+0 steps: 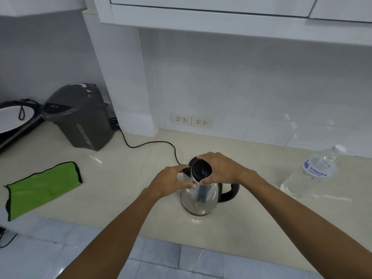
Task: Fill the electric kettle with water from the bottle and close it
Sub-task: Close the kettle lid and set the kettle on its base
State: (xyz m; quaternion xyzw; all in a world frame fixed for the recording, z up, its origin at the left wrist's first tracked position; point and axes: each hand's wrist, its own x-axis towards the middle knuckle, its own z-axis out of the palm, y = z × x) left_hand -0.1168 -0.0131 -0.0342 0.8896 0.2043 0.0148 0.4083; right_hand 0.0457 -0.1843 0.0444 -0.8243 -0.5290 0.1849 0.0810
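Observation:
A steel electric kettle (198, 200) with a black handle on its right stands on the beige counter (124, 190). Its black lid (202, 170) sits on top. My right hand (218, 168) curls over the lid from the right, fingers and thumb on its rim. My left hand (173, 181) rests against the kettle's left side near the spout, thumb on the steel body. A clear water bottle (314, 172) with a white cap stands capped to the right, apart from both hands.
A grey hot-water dispenser (80, 117) stands at the back left, its black cord (153, 142) running toward the kettle. A green cloth (42, 188) lies at the left. Wall sockets (191, 120) are behind the kettle. The counter's front edge is just below it.

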